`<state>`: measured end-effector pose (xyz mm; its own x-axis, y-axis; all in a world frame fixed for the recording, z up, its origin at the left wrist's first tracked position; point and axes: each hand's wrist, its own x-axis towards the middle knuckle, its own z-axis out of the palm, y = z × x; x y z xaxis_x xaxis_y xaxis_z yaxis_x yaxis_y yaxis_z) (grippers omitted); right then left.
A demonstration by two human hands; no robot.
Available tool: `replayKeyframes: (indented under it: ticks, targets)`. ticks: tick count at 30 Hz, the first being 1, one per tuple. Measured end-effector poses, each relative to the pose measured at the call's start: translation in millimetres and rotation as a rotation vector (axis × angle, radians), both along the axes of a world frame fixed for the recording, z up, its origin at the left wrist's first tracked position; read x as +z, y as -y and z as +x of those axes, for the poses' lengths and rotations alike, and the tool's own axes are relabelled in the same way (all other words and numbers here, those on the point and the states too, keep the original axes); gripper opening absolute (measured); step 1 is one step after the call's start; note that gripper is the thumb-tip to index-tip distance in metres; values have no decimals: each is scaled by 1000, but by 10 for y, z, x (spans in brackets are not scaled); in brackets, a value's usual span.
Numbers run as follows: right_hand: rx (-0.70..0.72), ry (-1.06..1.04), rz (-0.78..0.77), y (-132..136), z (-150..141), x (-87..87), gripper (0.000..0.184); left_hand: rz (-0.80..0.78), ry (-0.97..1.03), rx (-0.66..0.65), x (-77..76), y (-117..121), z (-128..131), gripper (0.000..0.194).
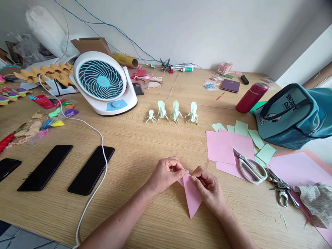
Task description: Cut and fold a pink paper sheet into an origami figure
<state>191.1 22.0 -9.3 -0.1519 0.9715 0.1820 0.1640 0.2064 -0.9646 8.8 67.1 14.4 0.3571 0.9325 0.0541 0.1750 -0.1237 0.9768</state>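
Note:
A folded piece of pink paper (192, 198) is held between both hands near the table's front, its lower end tapering to a point. My left hand (170, 174) pinches its top edge between thumb and fingers. Close beside it, my right hand (210, 189) grips the same paper near the top right. Part of the paper is hidden behind the fingers. Beyond the hands stand several folded pale green paper figures (176, 111) in a row. To the right, white-handled scissors (253, 168) rest on pink paper sheets (220, 147).
Several phones (92, 171) and a white cable (102, 137) lie at left. A white fan (102, 81) stands behind them. Rightward are pale green paper pieces (266, 153), a red bottle (252, 97), a teal bag (296, 114), metal tools (282, 187) and a grey cloth (320, 203).

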Motion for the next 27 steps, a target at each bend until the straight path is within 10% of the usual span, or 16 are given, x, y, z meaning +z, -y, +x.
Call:
replayKeyframes:
  ticks: [22,27]
  targets:
    - [-27,21,-67,2,-5,-5,26,-106,93,-76,14,-29,-15,51]
    - [-30,12,-66,1,-4,11,25,-68,38,-83,2,-17,-10,28]
